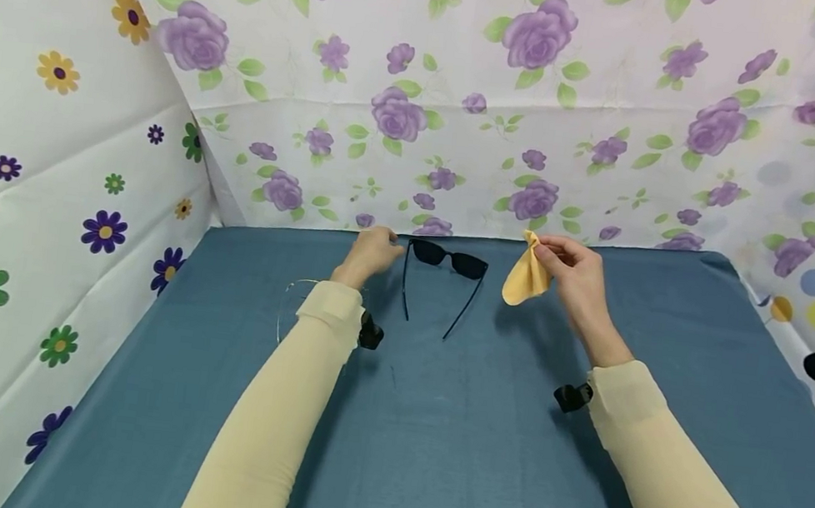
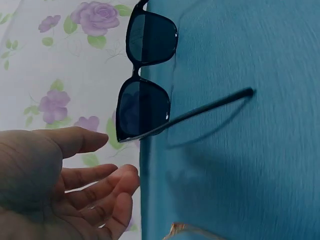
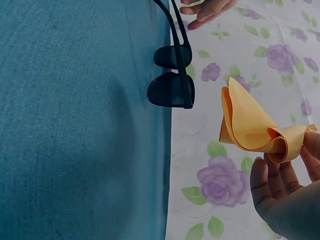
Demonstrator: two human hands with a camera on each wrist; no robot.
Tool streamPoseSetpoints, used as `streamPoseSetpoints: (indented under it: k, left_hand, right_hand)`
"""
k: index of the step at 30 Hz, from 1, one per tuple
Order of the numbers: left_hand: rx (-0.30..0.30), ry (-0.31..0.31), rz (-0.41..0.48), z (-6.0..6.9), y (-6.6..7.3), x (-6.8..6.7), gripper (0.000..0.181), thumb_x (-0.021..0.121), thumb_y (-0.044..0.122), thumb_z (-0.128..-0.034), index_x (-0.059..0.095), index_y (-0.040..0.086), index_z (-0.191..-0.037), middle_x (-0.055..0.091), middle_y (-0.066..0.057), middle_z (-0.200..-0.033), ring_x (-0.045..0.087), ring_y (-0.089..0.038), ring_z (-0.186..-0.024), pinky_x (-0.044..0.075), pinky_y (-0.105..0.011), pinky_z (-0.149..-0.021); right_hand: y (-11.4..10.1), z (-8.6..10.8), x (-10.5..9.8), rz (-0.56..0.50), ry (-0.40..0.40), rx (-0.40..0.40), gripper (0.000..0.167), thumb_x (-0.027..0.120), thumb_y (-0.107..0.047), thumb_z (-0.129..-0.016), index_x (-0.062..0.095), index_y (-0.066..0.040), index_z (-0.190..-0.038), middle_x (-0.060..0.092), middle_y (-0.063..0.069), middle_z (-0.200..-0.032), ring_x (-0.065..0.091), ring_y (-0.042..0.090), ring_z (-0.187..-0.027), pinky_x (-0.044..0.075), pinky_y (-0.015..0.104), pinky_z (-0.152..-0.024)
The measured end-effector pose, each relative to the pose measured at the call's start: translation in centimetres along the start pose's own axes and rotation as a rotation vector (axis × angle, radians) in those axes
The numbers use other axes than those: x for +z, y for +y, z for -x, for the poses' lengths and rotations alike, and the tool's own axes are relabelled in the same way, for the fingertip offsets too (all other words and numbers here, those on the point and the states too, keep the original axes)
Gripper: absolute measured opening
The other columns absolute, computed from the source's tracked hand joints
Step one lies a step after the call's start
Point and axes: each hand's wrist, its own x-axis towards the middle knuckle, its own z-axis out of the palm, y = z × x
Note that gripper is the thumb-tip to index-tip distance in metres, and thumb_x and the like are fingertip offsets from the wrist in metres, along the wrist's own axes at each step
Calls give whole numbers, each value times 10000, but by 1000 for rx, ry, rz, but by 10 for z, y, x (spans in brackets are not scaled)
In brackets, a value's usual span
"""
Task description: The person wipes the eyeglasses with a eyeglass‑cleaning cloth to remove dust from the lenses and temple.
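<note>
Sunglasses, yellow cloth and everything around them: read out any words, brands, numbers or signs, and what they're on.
None readable. The sunglasses, yellow cloth, blue tablecloth and floral backdrop show no legible lettering.
The black wrist devices are too small to tell.

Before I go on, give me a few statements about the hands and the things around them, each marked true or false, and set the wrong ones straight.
1. The right hand pinches a yellow cloth. True.
2. In the head view, the sunglasses sit between the right hand and the left hand. True.
3. The left hand grips the sunglasses. False: it is beside them, with a gap showing in the left wrist view.
4. The sunglasses are folded up. False: they are spread open.
5. The table cover is blue. True.
6. The backdrop behind the table is plain white. False: the backdrop carries purple flowers and green leaves.
</note>
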Motion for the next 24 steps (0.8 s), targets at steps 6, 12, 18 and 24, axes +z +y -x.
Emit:
streamPoseSetpoints:
  k: [6,12,18,24]
  left_hand:
    - [-9,41,17,-8,4,12,449,575,266,-1091,572,3,-1454,577,-185,-1467,565,-378,-1306,442,-503,-1114]
    - [-31,59,27,-10,8,18,453,579,262,-1088,562,5,-1460,587,-185,-1455,591,-382,-1266,496,-490,-1050]
    - [-26,92,27,-14,10,23,444,592,257,-1084,570,2,-1447,593,-193,-1445,583,-392,-1284,495,-493,-1054]
    - [-40,148,43,-19,10,30,223,622,211,-1072,696,5,-1114,696,-171,-1082,673,-305,-909,568,-401,-765]
  right_hand:
    - [-2,-4,1,22,-3,6,404,673,-255,-1043,675,64,-1290,650,-51,-1063,592,123,-935,524,186,-742]
    - [-4,-5,2,11,-5,19,393,675,-229,-1041,672,73,-1293,643,-29,-1080,585,130,-931,520,186,-728]
    - [-3,-10,1,29,-14,38,384,658,-213,-1051,668,66,-1315,640,-38,-1073,573,116,-921,511,186,-724]
    - [3,-17,3,54,-37,45,381,649,-197,-1056,660,73,-1325,634,-24,-1080,567,117,-907,509,207,-716]
